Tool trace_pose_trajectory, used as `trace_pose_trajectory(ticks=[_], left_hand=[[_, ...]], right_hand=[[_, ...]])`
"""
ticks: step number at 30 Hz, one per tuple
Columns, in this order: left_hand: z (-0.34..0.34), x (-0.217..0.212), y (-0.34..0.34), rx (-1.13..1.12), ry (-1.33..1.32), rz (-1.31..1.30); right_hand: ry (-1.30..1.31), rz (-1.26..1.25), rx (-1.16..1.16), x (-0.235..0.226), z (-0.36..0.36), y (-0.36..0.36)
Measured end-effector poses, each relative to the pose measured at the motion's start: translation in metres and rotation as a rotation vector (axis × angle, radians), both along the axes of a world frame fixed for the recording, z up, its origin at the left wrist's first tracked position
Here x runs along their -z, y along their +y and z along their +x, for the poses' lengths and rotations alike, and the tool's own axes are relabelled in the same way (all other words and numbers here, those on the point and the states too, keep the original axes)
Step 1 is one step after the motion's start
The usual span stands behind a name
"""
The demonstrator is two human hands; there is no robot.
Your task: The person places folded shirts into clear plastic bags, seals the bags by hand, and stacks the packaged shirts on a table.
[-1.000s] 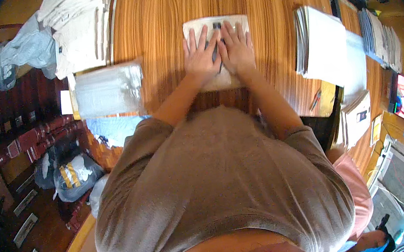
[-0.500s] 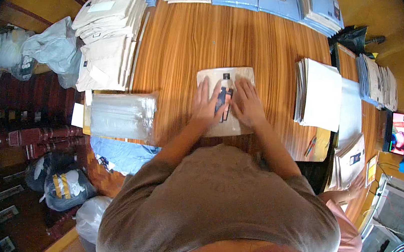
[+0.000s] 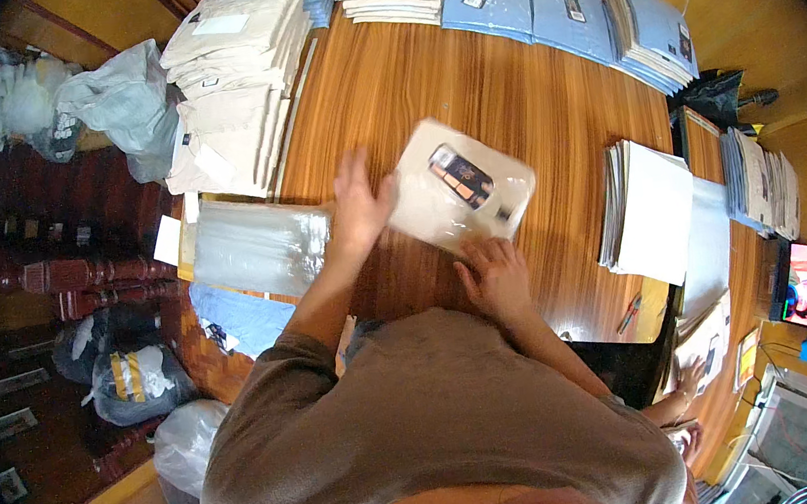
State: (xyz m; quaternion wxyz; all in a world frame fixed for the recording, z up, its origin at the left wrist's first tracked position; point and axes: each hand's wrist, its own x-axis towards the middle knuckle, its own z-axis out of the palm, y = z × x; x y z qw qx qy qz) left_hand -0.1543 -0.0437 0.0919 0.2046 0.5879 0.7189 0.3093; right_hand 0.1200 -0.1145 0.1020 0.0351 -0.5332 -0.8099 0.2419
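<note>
A folded beige garment in a clear plastic bag (image 3: 422,199), with a dark tag on its front, lies askew on the wooden table ahead of me. My left hand (image 3: 362,205) is beside its left edge, fingers stretched and apart, slightly blurred; whether the thumb touches the bag I cannot tell. My right hand (image 3: 500,280) is at the near edge of the bag, its fingertips against that edge and its thumb spread to the left. Neither hand is closed around anything.
Stacks of beige garments (image 3: 226,138) and clear plastic bags (image 3: 257,250) are on the left. Bagged blue garments (image 3: 484,5) line the far edge. To the right are a stack topped with white card (image 3: 655,211), pliers (image 3: 630,313) and another person's hand (image 3: 686,380).
The bagged garment has turned strongly, its collar end now toward the near right. My hands have come off its front: the left moved to its left side, the right to its near edge.
</note>
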Motion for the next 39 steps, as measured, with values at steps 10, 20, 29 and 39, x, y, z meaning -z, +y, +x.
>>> trace_pose_trajectory(ticks=[10,20,29,39], left_hand=[[0.019,0.047,0.025,-0.014,-0.521,-0.195],[-0.032,-0.005,0.137,0.155,-0.645,-0.294],[-0.109,-0.079,0.421,-0.196,-0.373,0.413],[-0.097,-0.069,0.467,-0.3,-0.009,0.152]], right_hand=[[0.6,0.279,0.472,0.062,0.007,0.072],[0.841,-0.147,0.472,0.03,0.004,0.183],[0.904,0.051,0.419,-0.088,-0.124,0.518],[0.725,0.273,0.287,-0.003,-0.138,0.601]])
